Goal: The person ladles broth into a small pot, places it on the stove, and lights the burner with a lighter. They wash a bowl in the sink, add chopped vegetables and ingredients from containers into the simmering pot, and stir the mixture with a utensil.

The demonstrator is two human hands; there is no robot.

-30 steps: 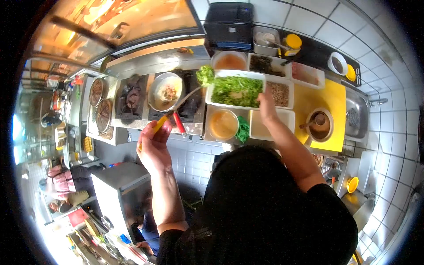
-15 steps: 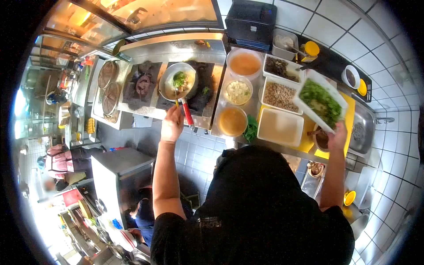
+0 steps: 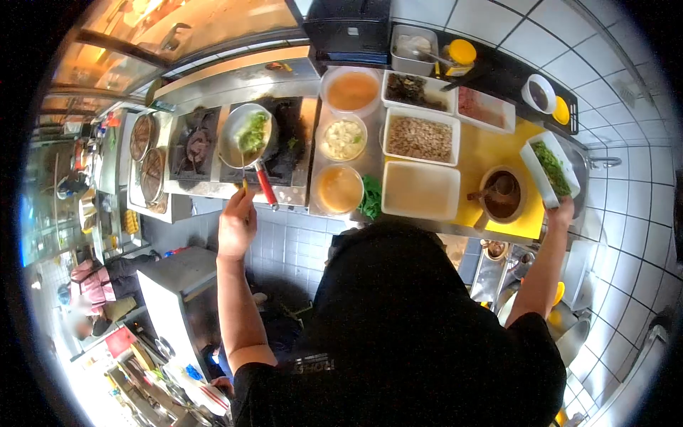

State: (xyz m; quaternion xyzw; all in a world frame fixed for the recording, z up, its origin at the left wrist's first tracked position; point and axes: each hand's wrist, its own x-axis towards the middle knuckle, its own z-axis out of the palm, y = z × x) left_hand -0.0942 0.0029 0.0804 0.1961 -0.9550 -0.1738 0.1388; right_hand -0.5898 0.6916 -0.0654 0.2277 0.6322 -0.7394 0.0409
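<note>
My left hand [image 3: 237, 222] is closed on the yellow handle of a utensil [image 3: 245, 183], whose far end is in a pan [image 3: 229, 146] on the stove. Chopped greens [image 3: 253, 134] lie in the pan with other food. The pan's red handle [image 3: 265, 186] points toward me, just right of my left hand, which does not hold it. My right hand [image 3: 560, 213] grips the near end of a white tray of chopped greens [image 3: 551, 167], tilted over the edge of the sink at the right.
On the counter stand a tray of beige liquid [image 3: 421, 190], a tray of chopped brown food [image 3: 420, 138], a bowl of white cubes [image 3: 343, 139], a bowl of orange liquid [image 3: 339, 190] and a brown pot [image 3: 502, 195] on a yellow board [image 3: 469, 151]. A person [image 3: 91, 288] is at the far left.
The tray of greens has gone from beside the stove to the sink with my right hand. The greens on the utensil are now in the pan, and my left hand has lowered the utensil into it.
</note>
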